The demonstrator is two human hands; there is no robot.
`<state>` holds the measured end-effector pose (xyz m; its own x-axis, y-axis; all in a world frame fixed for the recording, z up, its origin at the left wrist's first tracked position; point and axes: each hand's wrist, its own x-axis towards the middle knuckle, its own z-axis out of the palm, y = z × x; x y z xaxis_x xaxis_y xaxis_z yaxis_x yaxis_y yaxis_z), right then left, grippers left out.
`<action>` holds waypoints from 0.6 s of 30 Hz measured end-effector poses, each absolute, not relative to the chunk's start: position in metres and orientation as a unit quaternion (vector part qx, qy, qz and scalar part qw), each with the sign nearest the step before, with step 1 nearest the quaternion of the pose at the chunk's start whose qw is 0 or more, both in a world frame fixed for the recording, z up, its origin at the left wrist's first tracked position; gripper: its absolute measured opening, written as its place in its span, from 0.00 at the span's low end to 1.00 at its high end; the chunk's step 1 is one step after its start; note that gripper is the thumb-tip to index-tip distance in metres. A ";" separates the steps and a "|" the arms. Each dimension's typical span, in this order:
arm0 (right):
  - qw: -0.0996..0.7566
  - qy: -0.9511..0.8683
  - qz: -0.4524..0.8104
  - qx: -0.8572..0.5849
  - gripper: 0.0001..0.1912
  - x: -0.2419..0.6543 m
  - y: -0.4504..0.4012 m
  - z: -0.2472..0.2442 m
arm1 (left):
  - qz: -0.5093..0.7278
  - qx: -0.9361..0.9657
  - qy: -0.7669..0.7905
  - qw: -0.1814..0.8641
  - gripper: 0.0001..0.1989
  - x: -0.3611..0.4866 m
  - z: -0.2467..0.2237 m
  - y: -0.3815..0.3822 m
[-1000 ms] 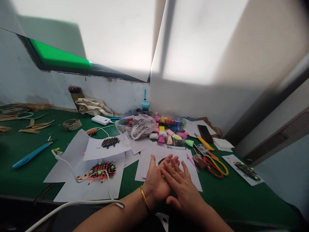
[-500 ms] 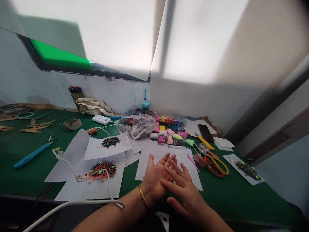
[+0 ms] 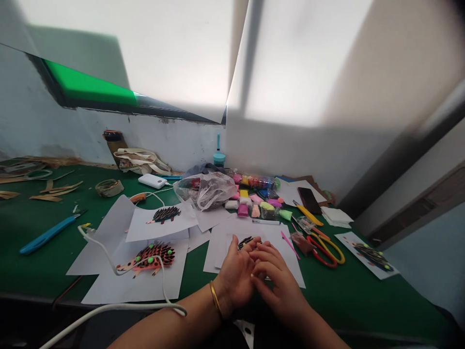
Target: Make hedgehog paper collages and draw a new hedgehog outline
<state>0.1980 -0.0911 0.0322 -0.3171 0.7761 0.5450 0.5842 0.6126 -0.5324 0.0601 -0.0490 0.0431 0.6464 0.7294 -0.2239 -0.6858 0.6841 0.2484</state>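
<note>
My left hand (image 3: 236,276), with a gold bangle (image 3: 215,299) on the wrist, lies palm up low over a white sheet (image 3: 221,247). My right hand (image 3: 279,283) has its fingers curled, the fingertips pressed into the left palm. A tiny yellow clay bit (image 3: 252,275) shows where the two hands meet. Just beyond the fingers, a dark hedgehog drawing (image 3: 249,241) peeks out on the sheet.
A green table (image 3: 36,261) holds a clay-studded hedgehog picture (image 3: 148,257), a white cable (image 3: 109,264), a blue cutter (image 3: 47,234), a plastic bag (image 3: 209,189), coloured clay packets (image 3: 254,203), red and yellow scissors (image 3: 325,249), a phone (image 3: 308,198) and a power bank (image 3: 152,181).
The flat, outstretched fingers of both hands have curled in. The right fingertips now press into the left palm, and the hedgehog drawing behind them is uncovered.
</note>
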 end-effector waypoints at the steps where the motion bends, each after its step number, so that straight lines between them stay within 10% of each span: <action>1: 0.416 -0.791 0.128 -0.430 0.02 0.201 -0.089 0.033 | 0.403 0.091 0.168 0.895 0.30 0.058 0.046 -0.046; 11: 0.495 -0.588 0.216 -0.603 0.18 0.259 -0.028 -0.004 | 0.599 0.456 0.384 0.535 0.21 0.021 0.029 0.025; 18: 0.493 -0.569 0.242 -0.613 0.17 0.257 -0.022 -0.028 | 0.532 0.512 0.477 0.477 0.21 0.019 -0.019 0.043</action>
